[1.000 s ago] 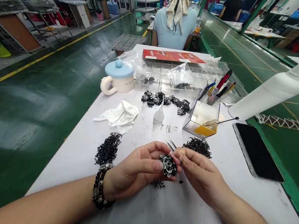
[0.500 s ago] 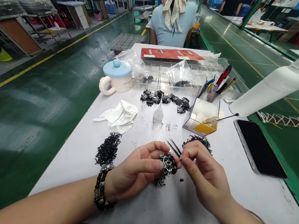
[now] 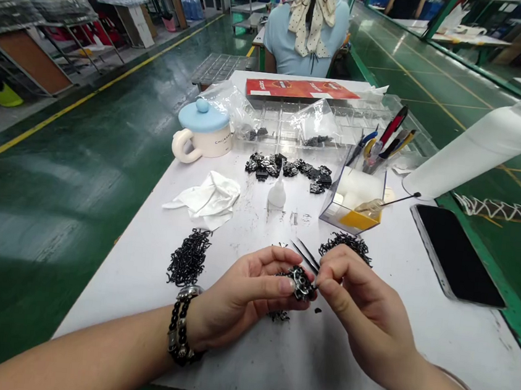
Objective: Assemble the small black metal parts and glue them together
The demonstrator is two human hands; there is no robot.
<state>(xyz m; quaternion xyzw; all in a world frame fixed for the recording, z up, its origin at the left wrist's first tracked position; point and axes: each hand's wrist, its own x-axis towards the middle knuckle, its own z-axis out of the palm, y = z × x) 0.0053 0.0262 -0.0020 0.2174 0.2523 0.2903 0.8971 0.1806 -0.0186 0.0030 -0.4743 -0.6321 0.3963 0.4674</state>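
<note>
My left hand (image 3: 250, 290) is closed on a small black and silver part (image 3: 300, 283), thumb on its near side. At the part's right edge, the fingertips of my right hand (image 3: 352, 298) are pinched together, with black tweezers (image 3: 306, 255) held in that hand, tips pointing up and left. A pile of small black hooked pieces (image 3: 189, 257) lies left of my left wrist, and another pile (image 3: 347, 247) lies behind my right hand. More small pieces (image 3: 279, 315) show beneath my left hand.
Behind the hands are a white dropper bottle (image 3: 277, 194), black parts (image 3: 268, 166), a white cloth (image 3: 208, 199) and a lidded mug (image 3: 204, 133). Rightward stand a pen box (image 3: 355, 205), a white bottle (image 3: 484, 144) and a phone (image 3: 458, 254). A person (image 3: 305, 32) sits ahead.
Both hands have shifted slightly right with the part and tweezers. The part has turned a little, and the right fingertips are now closer against it.
</note>
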